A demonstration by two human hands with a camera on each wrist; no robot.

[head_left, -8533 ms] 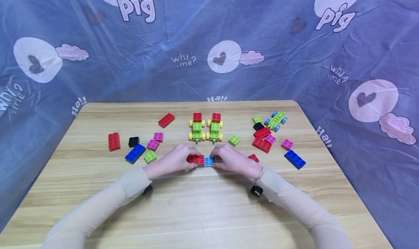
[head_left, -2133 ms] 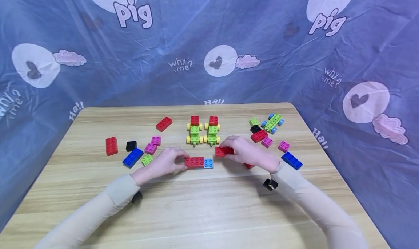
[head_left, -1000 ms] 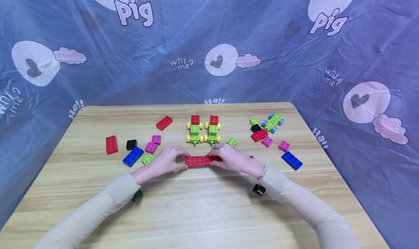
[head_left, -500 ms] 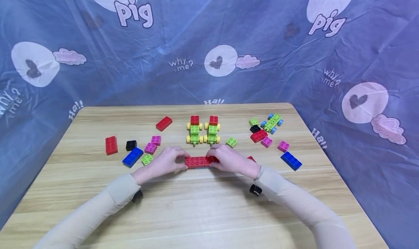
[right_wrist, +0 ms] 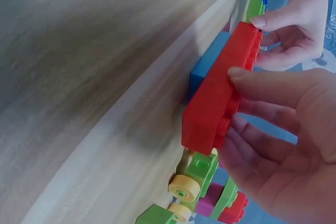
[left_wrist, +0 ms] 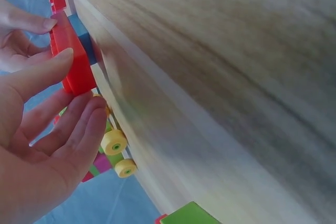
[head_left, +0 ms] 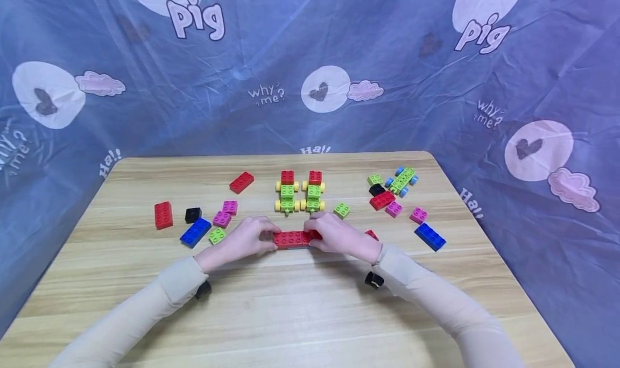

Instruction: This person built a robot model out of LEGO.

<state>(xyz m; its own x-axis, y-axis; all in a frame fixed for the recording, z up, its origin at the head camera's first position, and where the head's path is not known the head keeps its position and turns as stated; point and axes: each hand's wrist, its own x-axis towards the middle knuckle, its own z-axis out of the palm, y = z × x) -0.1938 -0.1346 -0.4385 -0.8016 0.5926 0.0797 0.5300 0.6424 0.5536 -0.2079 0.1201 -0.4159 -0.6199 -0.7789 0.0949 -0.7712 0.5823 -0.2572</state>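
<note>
"Red where, in the head view?"
"Left eight-stud red brick [head_left: 288, 240] abuts right red brick [head_left: 307, 240], at six o'clock from the yellow-wheeled cars [head_left: 287, 190]."
"Left wrist?"
"Left hand [left_wrist: 42, 166] pinches the left one, above a light-blue brick [left_wrist: 81, 38]."
"Right wrist?"
"Right hand [right_wrist: 296, 166] grips the other."

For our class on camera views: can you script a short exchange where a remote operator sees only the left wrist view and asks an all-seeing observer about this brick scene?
Operator: I see the left hand pinching the red bricks, and yellow wheels beyond. Are there wheels of another colour?
Observer: Yes. The head view shows a green car with blue wheels, beyond the right hand and farther right.
Operator: Any black brick on the left side?
Observer: Yes, a black brick lies just beyond a dark blue brick there.
</note>
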